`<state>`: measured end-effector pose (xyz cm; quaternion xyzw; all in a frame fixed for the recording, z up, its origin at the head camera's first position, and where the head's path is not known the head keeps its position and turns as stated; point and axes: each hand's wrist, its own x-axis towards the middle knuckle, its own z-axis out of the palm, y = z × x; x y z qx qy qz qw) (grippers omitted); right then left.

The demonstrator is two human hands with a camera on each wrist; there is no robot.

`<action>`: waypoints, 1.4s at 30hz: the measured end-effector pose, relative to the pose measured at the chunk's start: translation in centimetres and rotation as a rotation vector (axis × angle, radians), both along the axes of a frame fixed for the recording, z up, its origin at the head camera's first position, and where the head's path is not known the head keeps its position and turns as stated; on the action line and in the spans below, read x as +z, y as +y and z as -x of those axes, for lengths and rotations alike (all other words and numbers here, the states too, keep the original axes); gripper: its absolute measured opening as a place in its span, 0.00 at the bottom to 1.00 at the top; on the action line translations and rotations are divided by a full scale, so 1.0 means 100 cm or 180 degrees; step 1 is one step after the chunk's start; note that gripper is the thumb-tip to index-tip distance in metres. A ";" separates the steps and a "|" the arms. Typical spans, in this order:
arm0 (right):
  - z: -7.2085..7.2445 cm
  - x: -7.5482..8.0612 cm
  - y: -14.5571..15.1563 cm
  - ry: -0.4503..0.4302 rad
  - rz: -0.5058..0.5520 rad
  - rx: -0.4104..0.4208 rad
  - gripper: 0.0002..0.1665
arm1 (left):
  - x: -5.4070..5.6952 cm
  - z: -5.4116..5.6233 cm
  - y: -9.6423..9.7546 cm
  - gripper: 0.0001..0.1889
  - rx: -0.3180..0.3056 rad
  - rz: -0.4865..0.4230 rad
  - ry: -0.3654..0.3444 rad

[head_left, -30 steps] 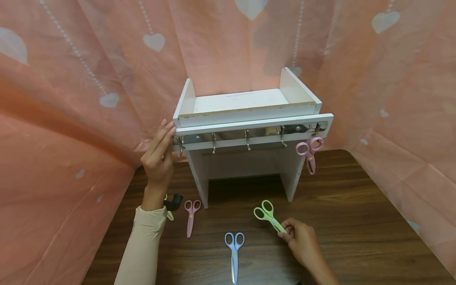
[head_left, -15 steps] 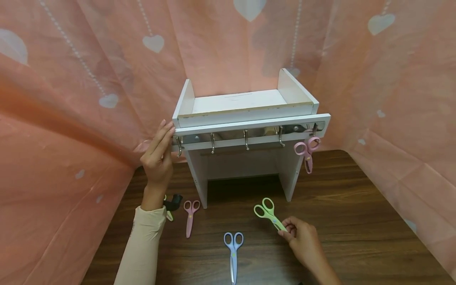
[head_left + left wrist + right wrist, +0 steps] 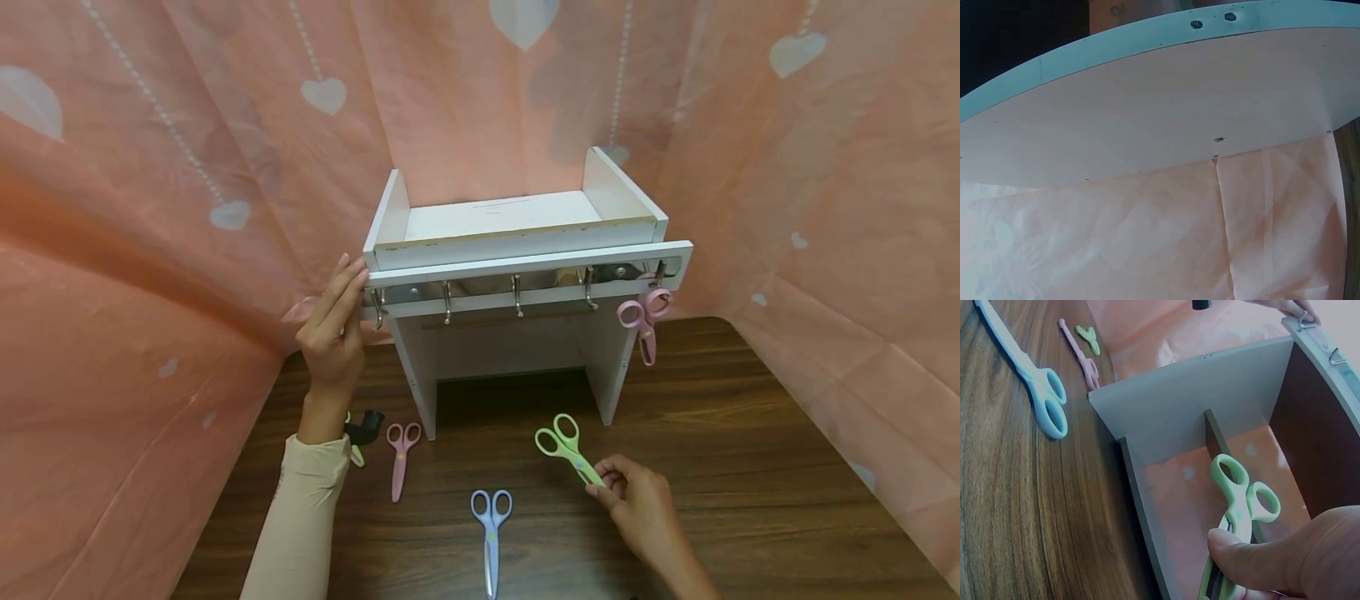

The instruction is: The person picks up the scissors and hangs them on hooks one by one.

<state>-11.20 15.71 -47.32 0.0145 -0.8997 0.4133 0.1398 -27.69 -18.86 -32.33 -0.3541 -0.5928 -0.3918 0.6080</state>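
Green scissors (image 3: 577, 462) are in the lower middle of the head view, a little to the right, with their two handle rings pointing to the upper left. Right hand (image 3: 637, 504) pinches them at the blade end, and in its wrist view the thumb lies along the blades. I cannot tell if they touch the table. Left hand (image 3: 332, 337), left of the centre, does not clamp anything; its fingers are straight and together, resting on the left end of the hook board (image 3: 482, 285).

The table (image 3: 765, 467) is of dark brown wood with visible grain, and it fills the lower part of the head view. On it stands a white shelf (image 3: 517, 244), in the centre of the frame. The board carries five metal hooks, and pink scissors (image 3: 649, 327) hang from the one at the far right. Blue scissors (image 3: 491, 537) lie at the bottom centre, and a second pink pair (image 3: 401, 462) lies to the left of them, near the foot of the shelf. Small green scissors (image 3: 1089, 340) show in the upper left of the right wrist view.

Around the table, pink-orange cloth (image 3: 465, 92) with white hearts and dotted lines covers the back and both sides. It has many folds, and the left side looks more deeply orange.
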 end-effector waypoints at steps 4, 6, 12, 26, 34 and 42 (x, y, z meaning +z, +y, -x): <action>-0.001 0.002 -0.001 0.0023 0.0009 0.0008 0.13 | -0.001 0.001 -0.001 0.15 0.0001 -0.0001 0.0001; -0.001 0.004 -0.001 0.0056 0.0015 0.0015 0.13 | -0.001 0.000 -0.001 0.15 0.0008 -0.0004 0.0001; -0.002 0.009 -0.001 0.0124 0.0034 0.0050 0.13 | 0.004 -0.006 0.002 0.16 0.0048 -0.0041 -0.0032; -0.005 0.018 -0.002 0.0210 0.0105 0.0080 0.13 | 0.008 -0.011 0.004 0.16 0.0013 -0.0016 -0.0017; -0.007 0.024 -0.002 0.0387 0.0156 0.0125 0.14 | 0.009 -0.013 0.005 0.15 -0.0053 -0.0017 0.0002; -0.007 0.029 -0.001 0.0431 0.0089 0.0103 0.15 | 0.009 -0.012 0.005 0.15 -0.0094 -0.0031 -0.0008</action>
